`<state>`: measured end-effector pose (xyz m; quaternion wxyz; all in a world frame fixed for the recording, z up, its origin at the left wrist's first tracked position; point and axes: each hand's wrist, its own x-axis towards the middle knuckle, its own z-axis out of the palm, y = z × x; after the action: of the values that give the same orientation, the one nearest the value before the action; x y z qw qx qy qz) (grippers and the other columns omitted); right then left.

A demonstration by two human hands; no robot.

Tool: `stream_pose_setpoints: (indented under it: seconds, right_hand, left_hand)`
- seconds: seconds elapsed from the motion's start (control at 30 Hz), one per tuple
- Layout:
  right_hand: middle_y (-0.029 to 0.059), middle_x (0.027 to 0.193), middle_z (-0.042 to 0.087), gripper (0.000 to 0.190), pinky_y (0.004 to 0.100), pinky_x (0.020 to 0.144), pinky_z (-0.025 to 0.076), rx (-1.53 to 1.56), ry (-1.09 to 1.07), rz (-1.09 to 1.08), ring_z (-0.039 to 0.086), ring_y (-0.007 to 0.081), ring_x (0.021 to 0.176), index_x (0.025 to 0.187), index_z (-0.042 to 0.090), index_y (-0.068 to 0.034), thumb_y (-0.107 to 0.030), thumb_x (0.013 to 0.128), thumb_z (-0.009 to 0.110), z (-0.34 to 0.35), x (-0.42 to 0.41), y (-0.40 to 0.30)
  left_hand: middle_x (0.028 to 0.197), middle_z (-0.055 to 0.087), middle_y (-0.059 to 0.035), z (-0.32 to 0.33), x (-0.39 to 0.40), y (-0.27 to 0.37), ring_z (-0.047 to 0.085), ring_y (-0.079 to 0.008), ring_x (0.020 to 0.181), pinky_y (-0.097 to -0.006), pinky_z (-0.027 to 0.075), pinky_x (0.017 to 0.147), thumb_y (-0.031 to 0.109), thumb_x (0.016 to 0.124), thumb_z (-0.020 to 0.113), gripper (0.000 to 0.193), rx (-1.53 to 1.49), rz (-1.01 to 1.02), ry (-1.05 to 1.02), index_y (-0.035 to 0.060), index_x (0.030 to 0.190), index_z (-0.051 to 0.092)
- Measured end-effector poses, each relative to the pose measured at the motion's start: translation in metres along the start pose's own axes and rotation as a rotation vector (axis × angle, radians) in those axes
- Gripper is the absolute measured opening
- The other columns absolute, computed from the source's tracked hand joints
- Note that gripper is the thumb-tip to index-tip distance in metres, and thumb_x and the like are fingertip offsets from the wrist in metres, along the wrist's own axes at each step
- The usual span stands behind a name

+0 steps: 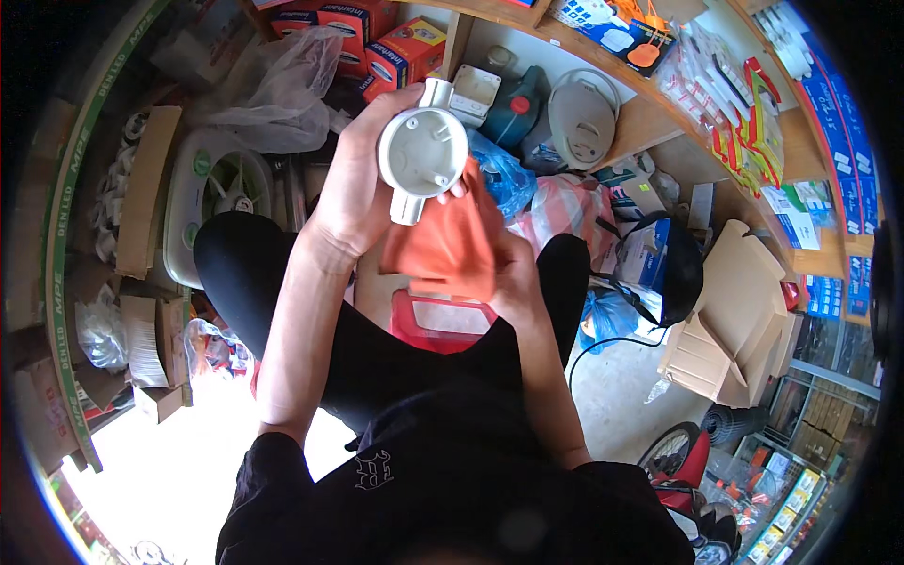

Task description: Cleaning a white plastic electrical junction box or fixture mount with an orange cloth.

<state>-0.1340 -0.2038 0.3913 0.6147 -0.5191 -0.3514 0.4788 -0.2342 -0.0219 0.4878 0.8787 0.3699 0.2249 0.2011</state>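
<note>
A round white plastic conduit junction box (424, 152) with two opposite pipe spouts is in my left hand (353, 169), its hollow inside facing up toward me. My right hand (514, 275) grips an orange cloth (448, 244), which hangs just below the box and is partly blurred; its upper end reaches behind the box to my left fingers. Under the cloth, between my legs, stands a red plastic stool or container (402, 321), mostly covered from view.
At the left are a fan (180, 233) and a cardboard box (145, 191) of white fittings. Ahead, a wooden shelf (643, 141) holds a dark green jug (515, 106). Bags, a black cap-like item and an opened carton (741, 296) lie at the right, near a wheel (667, 448).
</note>
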Motion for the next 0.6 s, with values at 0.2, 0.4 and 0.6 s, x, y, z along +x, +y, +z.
stream_pose_setpoints:
  seconds: [0.2,0.4,0.6]
  right_hand:
    - [0.0085,0.119,0.061,0.051,0.0320,0.092,0.049,0.270,0.187,-0.299,0.060,0.0144,0.106,0.133,0.052,0.002,-0.024,0.092,0.067,0.007,0.013,-0.031]
    - [0.0075,0.109,0.064,0.036,0.0304,0.087,0.049,-0.304,0.298,-0.386,0.061,0.0134,0.098,0.120,0.057,0.002,-0.012,0.088,0.066,-0.002,0.025,-0.043]
    - [0.0049,0.094,0.068,0.018,0.0269,0.078,0.049,-0.327,0.222,-0.219,0.063,0.0100,0.085,0.105,0.063,0.002,0.000,0.088,0.066,-0.009,0.039,-0.055]
  left_hand:
    - [0.091,0.069,-0.0170,0.005,-0.003,0.001,0.067,-0.0235,0.062,-0.0302,0.054,0.050,0.044,0.100,0.037,0.054,0.077,0.053,-0.019,-0.0042,0.108,0.061]
    - [0.091,0.066,-0.0107,0.008,0.006,-0.020,0.067,-0.0193,0.068,-0.0294,0.054,0.052,0.047,0.101,0.039,0.052,0.368,0.070,0.032,0.0013,0.120,0.058]
    - [0.108,0.060,-0.0064,0.015,0.003,-0.034,0.059,-0.0100,0.090,-0.0237,0.048,0.077,0.040,0.103,0.044,0.043,0.539,0.005,-0.064,0.0075,0.128,0.055]
